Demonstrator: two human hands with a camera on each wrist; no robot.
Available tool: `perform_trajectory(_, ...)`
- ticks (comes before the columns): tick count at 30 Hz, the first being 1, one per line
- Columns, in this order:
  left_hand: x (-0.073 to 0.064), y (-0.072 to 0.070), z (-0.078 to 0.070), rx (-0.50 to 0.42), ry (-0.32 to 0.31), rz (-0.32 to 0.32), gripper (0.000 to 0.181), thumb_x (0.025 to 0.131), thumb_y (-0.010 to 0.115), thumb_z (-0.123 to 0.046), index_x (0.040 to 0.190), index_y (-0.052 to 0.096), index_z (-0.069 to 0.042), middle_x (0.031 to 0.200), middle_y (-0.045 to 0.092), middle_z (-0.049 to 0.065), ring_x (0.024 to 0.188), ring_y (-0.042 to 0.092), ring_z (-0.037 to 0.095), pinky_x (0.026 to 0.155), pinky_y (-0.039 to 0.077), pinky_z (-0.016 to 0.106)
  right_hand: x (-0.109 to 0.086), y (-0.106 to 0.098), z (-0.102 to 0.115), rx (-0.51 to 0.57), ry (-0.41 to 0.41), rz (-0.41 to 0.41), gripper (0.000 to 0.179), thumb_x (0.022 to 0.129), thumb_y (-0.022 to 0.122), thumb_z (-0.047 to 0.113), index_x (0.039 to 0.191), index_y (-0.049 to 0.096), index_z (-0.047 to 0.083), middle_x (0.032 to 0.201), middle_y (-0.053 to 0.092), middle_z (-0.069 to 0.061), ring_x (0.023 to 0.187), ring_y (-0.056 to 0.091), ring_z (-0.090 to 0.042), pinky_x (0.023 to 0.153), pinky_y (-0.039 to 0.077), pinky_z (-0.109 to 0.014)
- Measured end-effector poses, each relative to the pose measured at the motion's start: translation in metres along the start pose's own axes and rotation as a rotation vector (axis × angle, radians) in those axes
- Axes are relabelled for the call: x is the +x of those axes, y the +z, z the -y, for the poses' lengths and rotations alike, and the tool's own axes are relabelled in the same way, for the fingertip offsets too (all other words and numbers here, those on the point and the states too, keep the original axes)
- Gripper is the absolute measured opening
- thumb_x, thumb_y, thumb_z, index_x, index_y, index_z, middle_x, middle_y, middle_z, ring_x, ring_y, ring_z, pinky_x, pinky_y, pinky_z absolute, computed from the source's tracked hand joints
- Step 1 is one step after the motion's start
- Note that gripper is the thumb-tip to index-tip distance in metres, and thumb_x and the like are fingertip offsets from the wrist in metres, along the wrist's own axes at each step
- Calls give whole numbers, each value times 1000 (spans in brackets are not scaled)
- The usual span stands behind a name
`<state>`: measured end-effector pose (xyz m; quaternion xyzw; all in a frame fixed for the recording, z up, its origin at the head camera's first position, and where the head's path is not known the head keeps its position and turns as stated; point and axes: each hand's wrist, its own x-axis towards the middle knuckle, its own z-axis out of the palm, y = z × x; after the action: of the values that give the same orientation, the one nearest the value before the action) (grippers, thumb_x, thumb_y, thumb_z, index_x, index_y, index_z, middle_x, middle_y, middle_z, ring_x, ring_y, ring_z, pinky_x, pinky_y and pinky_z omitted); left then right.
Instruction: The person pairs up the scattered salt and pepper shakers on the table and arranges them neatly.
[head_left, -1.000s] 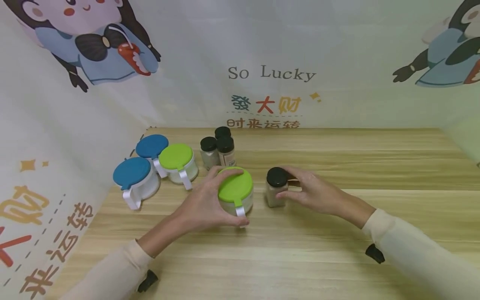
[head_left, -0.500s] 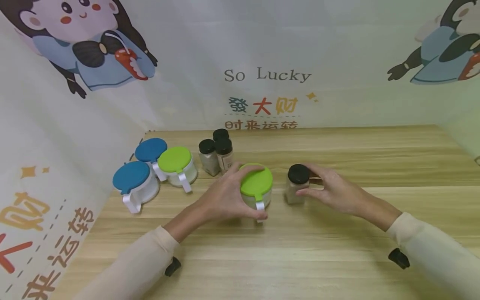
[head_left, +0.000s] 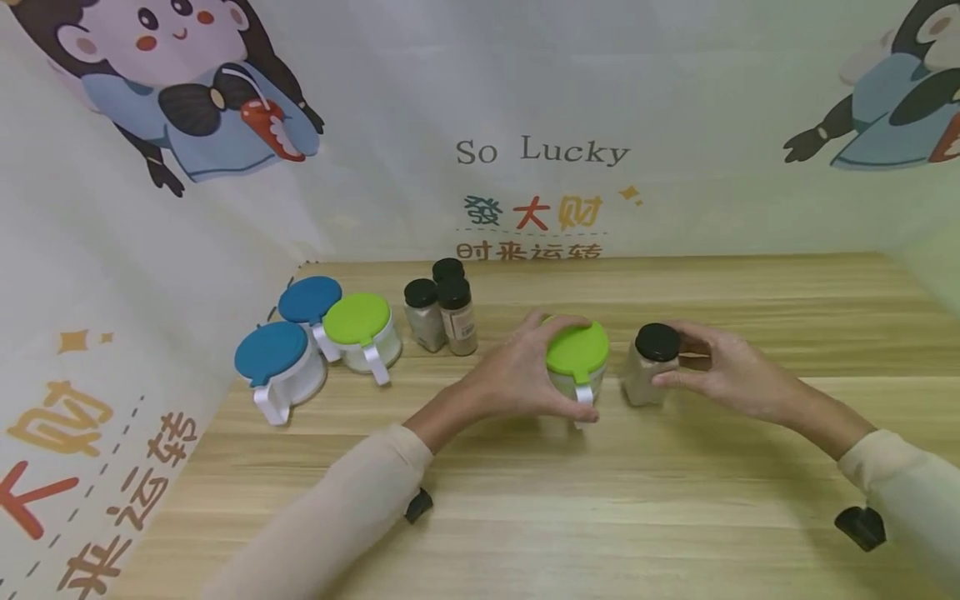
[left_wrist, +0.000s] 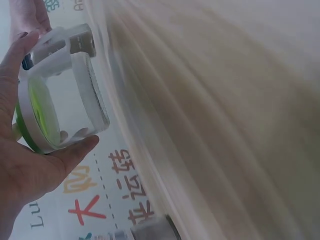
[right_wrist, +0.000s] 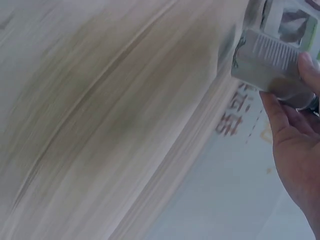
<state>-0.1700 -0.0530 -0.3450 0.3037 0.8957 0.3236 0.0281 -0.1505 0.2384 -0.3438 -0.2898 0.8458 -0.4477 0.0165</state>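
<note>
My left hand (head_left: 513,371) grips a clear seasoning jar (head_left: 577,350) with a green lid and a white handle. Fingers go over its far side, and the thumb lies near the handle. In the left wrist view the jar (left_wrist: 67,105) looks see-through, with nothing visible inside. Just to its right, my right hand (head_left: 738,371) holds a small spice bottle (head_left: 647,379) with a black cap between thumb and fingers. Printed lines show on that bottle (right_wrist: 267,55) in the right wrist view. Both containers are upright; whether their bases touch the table cannot be told.
On the left stand two blue-lidded seasoning jars (head_left: 273,354) and another green-lidded jar (head_left: 358,321). Three black-capped spice bottles (head_left: 459,325) cluster behind, left of my left hand. A printed cloth (head_left: 540,100) rises along the wooden table's (head_left: 570,508) back and left edges.
Both hands have moved right across the table, carrying the green-lidded jar and the spice bottle side by side. The other jars and bottles keep their places.
</note>
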Motion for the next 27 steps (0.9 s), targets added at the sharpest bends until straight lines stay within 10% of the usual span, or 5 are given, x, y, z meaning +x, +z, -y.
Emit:
perform_trajectory(8,30,11,-6,0,32,-6,101,64,91,-59,150,46,-31,130,45,1,104,54,15,82,51,34,-5,-19,-20,59,-18,27,52,91,71,-8,138,49,-14,129,57,-31,109,60,2,84,55,-23)
perform_trajectory(18,79,32,-19,-64,94,38,99,62,94,-55,140,43,-20,139,40,-1,109,49,10,87,47,25,-11,-59,-38,-10,148,-91,55,92,72,-5,139,47,-16,111,62,25,99,61,8,76,54,-17)
perform_trajectory(27,111,52,-31,-31,91,17,99,64,95,-50,143,44,-18,145,42,2,123,41,14,99,40,29,-14,-98,-53,-83,315,-106,61,94,76,15,142,48,-9,110,63,25,98,58,13,77,49,-11)
